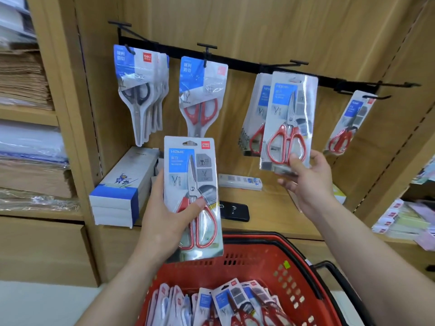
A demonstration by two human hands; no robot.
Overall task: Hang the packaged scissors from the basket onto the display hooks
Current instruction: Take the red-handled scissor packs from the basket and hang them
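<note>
- We see through a single wide-angle camera worn on the head.
- It faces forward and a little downward into a wooden shelf bay (259, 24), close up.
- The black hook rail (242, 63) crosses our upper half, slanting down to the right.
- The red basket (299, 274) sits at our bottom edge, just beneath us, cut by the frame.

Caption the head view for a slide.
Left hand holds one scissors pack; right hand holds a second pack near a display hook, red basket below.

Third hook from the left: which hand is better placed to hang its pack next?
Right. The right hand holds its scissors pack up at that hook; the left hand holds the other pack low, by the basket.
</note>
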